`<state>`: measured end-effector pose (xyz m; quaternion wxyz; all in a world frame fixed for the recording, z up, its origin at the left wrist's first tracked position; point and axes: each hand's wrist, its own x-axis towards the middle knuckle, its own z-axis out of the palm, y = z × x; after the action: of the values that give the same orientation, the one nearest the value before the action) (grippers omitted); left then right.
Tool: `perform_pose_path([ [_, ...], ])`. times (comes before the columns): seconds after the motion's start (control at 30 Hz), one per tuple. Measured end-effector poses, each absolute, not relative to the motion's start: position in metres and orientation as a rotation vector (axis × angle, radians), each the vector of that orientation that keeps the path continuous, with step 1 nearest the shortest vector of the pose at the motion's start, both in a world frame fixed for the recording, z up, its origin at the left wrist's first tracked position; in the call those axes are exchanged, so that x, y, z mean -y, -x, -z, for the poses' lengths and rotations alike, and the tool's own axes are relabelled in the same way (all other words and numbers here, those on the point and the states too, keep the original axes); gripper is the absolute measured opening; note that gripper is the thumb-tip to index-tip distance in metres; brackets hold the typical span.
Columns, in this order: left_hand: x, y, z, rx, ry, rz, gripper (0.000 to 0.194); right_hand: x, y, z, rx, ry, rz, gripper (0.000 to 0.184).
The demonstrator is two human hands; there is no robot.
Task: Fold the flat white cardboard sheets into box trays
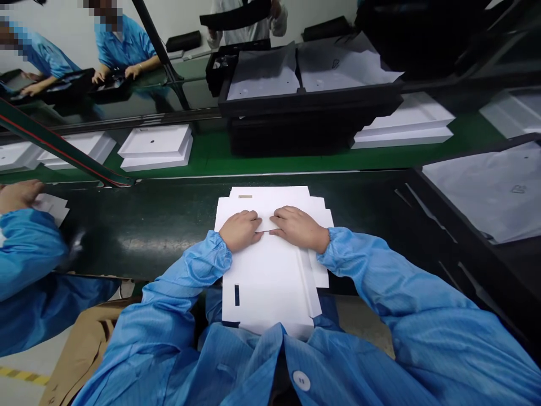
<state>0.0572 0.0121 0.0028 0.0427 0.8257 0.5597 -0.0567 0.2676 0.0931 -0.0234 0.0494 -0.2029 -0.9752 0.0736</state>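
Observation:
A white die-cut cardboard sheet (266,282) lies at the edge of the green bench, its near end hanging over toward my lap. It has slots, notched edges and fold lines. My left hand (242,230) and my right hand (299,227) face each other over its upper part. Their thumbs and fingers pinch a raised fold that runs across the sheet between them. Both hands are closed on the cardboard, with the fingertips a short gap apart. Part of the fold is hidden beneath the fingers.
Behind the bench, a green conveyor (207,160) carries white box trays (155,141) and a black crate (308,101) with wrapped sheets. Another black crate (499,248) stands at the right. A co-worker's sleeve (29,248) is at the left; other people sit across the line.

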Motion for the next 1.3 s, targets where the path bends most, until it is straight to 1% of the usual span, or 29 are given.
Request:
perform_pose_path([
  [0.1, -0.015, -0.058, -0.003, -1.703, -2.519, 0.190, 0.023, -0.095, -0.264, 0.024, 3.011, 0.575, -0.156, 0.038],
  [0.23, -0.016, -0.061, -0.004, -1.711, -2.509, 0.235, 0.026, -0.098, -0.263, 0.019, 3.073, 0.521, -0.108, 0.037],
  [0.4, -0.020, -0.059, -0.003, -1.708, -2.479, 0.226, 0.029, -0.102, -0.260, 0.009, 3.155, 0.471, -0.120, 0.027],
  [0.5, -0.028, -0.054, -0.005, -1.694, -2.413, 0.184, 0.033, -0.112, -0.253, 0.005, 3.190, 0.510, -0.241, 0.029],
  [0.6, -0.044, -0.047, -0.011, -1.741, -2.226, 0.101, 0.029, -0.128, -0.243, 0.004, 3.183, 0.687, -0.445, 0.026],
  [0.63, -0.049, -0.045, -0.014, -1.780, -2.134, 0.075, 0.029, -0.132, -0.241, 0.004, 3.152, 0.782, -0.510, 0.027],
  [0.7, -0.058, -0.041, -0.019, -1.851, -1.960, 0.046, 0.036, -0.138, -0.239, 0.004, 3.085, 0.901, -0.578, 0.036],
  [0.77, -0.062, -0.037, -0.021, -1.883, -1.906, 0.041, 0.040, -0.139, -0.241, 0.005, 3.053, 0.841, -0.520, 0.037],
  [0.83, -0.061, -0.032, -0.018, -1.841, -2.018, 0.037, 0.039, -0.135, -0.246, 0.007, 3.046, 0.703, -0.394, 0.036],
  [0.87, -0.058, -0.030, -0.016, -1.798, -2.106, 0.029, 0.041, -0.133, -0.248, 0.009, 3.035, 0.664, -0.342, 0.039],
  [0.93, -0.053, -0.026, -0.007, -1.712, -2.261, 0.007, 0.048, -0.128, -0.252, 0.014, 3.014, 0.657, -0.287, 0.044],
  [1.0, -0.047, -0.024, 0.002, -1.693, -2.341, -0.016, 0.052, -0.124, -0.253, 0.019, 3.001, 0.669, -0.240, 0.043],
  [1.1, -0.041, -0.025, 0.013, -1.740, -2.414, -0.042, 0.046, -0.120, -0.251, 0.023, 3.006, 0.620, -0.123, 0.038],
  [1.2, -0.036, -0.029, 0.019, -1.775, -2.484, -0.059, 0.041, -0.118, -0.251, 0.022, 3.028, 0.574, -0.020, 0.039],
  [1.3, -0.033, -0.030, 0.022, -1.763, -2.525, -0.099, 0.034, -0.117, -0.251, 0.019, 3.075, 0.546, 0.008, 0.039],
])
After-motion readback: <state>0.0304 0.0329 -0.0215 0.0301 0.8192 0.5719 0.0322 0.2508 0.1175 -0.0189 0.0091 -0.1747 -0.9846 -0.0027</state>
